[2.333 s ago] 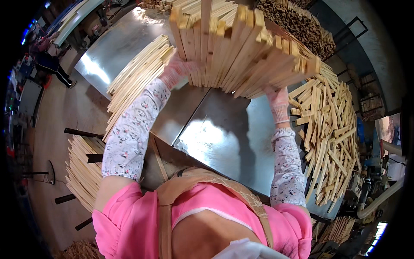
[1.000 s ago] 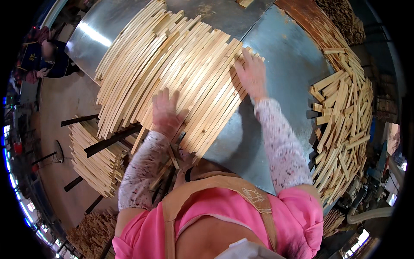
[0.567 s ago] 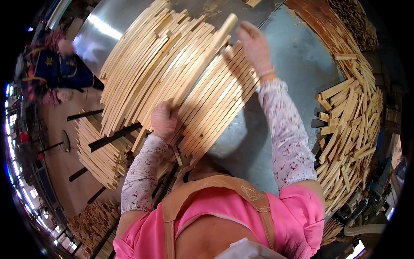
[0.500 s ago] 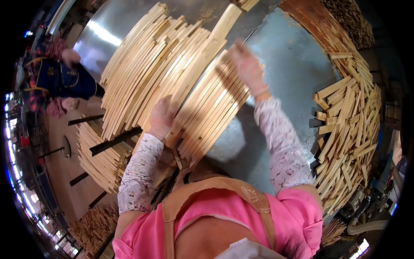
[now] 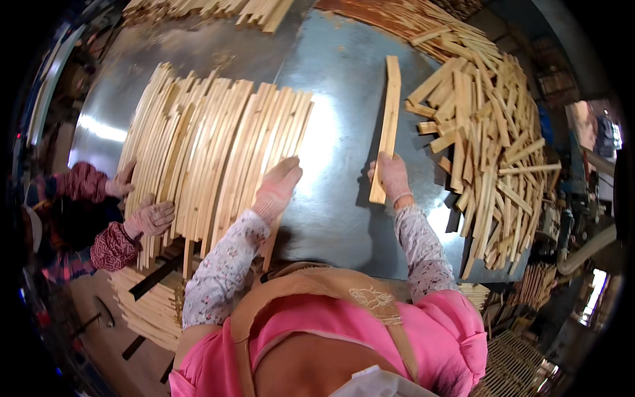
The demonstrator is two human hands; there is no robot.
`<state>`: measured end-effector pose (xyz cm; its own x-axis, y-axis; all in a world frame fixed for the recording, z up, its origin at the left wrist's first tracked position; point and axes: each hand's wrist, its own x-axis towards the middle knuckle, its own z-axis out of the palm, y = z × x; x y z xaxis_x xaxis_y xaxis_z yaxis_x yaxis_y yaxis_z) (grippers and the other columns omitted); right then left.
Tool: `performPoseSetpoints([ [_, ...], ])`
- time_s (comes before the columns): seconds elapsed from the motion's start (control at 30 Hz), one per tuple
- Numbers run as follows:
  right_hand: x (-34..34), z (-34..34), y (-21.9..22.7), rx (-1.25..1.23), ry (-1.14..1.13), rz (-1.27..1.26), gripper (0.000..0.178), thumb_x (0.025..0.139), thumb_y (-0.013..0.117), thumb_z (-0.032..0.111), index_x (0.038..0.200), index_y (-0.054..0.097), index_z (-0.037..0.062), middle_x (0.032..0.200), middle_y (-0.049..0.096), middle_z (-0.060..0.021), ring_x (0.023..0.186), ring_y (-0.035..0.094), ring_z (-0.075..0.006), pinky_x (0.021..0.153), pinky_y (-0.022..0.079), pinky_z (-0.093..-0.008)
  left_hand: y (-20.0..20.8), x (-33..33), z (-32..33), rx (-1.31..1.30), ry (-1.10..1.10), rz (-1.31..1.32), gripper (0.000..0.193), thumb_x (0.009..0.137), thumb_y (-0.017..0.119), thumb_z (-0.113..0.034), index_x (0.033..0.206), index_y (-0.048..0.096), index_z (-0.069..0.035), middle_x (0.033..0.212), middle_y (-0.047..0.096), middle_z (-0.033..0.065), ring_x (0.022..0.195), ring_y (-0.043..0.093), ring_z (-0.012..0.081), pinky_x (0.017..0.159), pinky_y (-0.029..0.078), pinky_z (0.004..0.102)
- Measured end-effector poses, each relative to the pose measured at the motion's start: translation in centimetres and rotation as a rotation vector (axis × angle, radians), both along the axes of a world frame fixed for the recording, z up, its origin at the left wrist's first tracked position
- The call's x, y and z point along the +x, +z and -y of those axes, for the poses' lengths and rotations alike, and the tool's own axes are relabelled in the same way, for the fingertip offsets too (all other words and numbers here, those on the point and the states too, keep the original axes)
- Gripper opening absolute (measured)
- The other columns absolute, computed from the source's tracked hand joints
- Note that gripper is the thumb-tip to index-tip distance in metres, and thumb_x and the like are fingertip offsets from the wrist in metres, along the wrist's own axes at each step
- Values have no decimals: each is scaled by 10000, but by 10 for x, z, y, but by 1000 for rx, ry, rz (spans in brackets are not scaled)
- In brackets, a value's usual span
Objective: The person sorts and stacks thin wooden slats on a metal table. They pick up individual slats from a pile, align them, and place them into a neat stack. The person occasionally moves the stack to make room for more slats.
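My right hand [image 5: 391, 177], in a pale pinkish glove, is closed round the near end of a wooden strip [image 5: 390, 112]. The strip is held lengthwise away from me above the metal tabletop, casting a shadow beside it. My left hand [image 5: 278, 188], gloved alike, lies with fingers stretched out along the right edge of a row of wooden strips [image 5: 221, 152]. Those strips lie side by side, their ends uneven. At the row's left side, a co-worker's two gloved hands [image 5: 151, 217] touch the strips.
A jumbled heap of loose wooden strips [image 5: 489, 159] covers the right of the metal table [image 5: 331, 178]. More strips [image 5: 211, 8] lie at the far edge. Below the table's left edge stands a stack of strips [image 5: 149, 308], with a dark metal bar [image 5: 155, 276] above it.
My view has turned to the right. My right hand has moved from the row toward the heap and now holds a strip. The co-worker's hands have come onto the row's left side.
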<state>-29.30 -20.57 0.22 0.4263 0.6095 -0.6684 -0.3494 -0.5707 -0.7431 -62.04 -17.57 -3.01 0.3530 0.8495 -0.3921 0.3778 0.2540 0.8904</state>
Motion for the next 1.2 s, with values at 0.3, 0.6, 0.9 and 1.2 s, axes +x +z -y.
performPoseSetpoints([
  [0.3, -29, 125, 18, 47, 189, 103, 544, 1029, 574, 232, 1492, 524, -49, 906, 667, -111, 726, 660, -181, 653, 584, -348, 30, 6, 11, 316, -75, -31, 645, 1070, 530, -440, 1486, 590, 49, 1564, 574, 265, 1466, 525, 410, 1244, 385, 416],
  [0.6, -66, 225, 74, 74, 859, 1091, 719, 889, 814, 307, 1557, 570, 204, 1100, 709, -177, 980, 698, -375, 861, 577, -467, 86, 35, -64, -394, 522, 751, 519, 1064, 606, -465, 1374, 598, -49, 1067, 702, 139, 904, 712, 273, 859, 593, 415],
  [0.9, -11, 355, 68, -246, 860, 1247, 712, 841, 844, 375, 1499, 609, 240, 1084, 696, -140, 1024, 697, -378, 897, 583, -494, 104, 71, -21, 85, -860, -444, 415, 975, 598, -361, 1091, 712, 21, 941, 752, 202, 890, 739, 341, 846, 575, 452],
  [1.2, 122, 580, -43, -208, -642, 951, 695, 892, 863, 353, 1471, 617, 59, 1378, 714, -181, 1294, 681, -333, 1114, 523, -394, 272, 341, 59, 817, -1172, -186, 445, 1073, 577, -330, 1431, 657, -78, 1219, 741, 177, 1102, 719, 316, 996, 559, 434],
])
